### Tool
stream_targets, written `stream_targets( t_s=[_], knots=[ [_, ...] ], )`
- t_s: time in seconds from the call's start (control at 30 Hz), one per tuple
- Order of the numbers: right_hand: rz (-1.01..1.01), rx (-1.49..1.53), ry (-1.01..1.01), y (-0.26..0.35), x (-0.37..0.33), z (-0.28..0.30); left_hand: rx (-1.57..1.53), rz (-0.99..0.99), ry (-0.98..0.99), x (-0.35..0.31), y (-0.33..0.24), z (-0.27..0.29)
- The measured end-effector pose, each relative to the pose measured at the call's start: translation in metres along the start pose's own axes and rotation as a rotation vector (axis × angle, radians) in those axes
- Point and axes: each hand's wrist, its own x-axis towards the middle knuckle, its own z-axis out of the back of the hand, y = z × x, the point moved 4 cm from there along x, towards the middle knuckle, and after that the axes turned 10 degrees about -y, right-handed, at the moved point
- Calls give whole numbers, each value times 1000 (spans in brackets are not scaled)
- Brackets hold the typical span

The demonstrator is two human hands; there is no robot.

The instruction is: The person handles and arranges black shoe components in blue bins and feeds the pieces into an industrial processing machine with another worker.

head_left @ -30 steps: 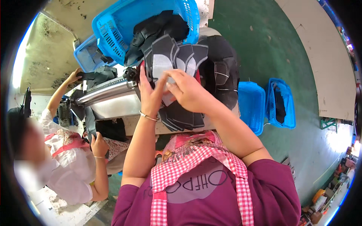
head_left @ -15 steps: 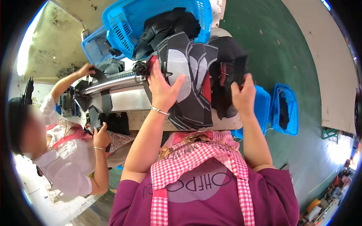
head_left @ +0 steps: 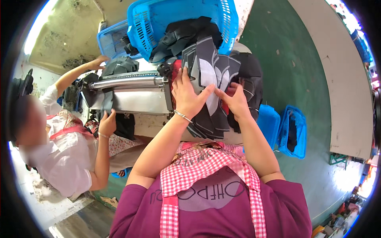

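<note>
Stacked, fanned-out dark grey sheet pieces, some with pale grey patches, lie before me on the bench. My left hand rests on the left side of this stack, fingers stretched out and thumb toward the patch. My right hand is at the stack's right side, its thumb close to my left thumb. The right thumb and forefinger are apart, with nothing visibly held; its other fingers are partly hidden. Beyond my right hand lies a pile of black pieces.
Left stands a machine with a metal roller; a co-worker holds a dark piece at its plate. A blue basket of dark pieces stands at the back. Another blue basket sits on the green floor at right.
My right hand has let go of a dark strip-like piece over the right pile and moved left to the stack. My left hand stays on the stack. The co-worker's near hand has moved to the plate.
</note>
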Motion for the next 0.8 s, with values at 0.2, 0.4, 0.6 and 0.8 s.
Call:
stream_targets(
  t_s=[0.2,0.4,0.6,0.8],
  knots=[
    [-335,392,359,-14,9,-13,-92,-78,-43,-6,1,-2],
    [-428,551,471,10,7,-29,-208,161,26,-25,8,-10],
    [-472,651,561,10,22,-53,-511,533,130,-3,15,8],
    [-514,582,768,-5,20,-39,-438,720,218,-22,32,-4]
  ],
)
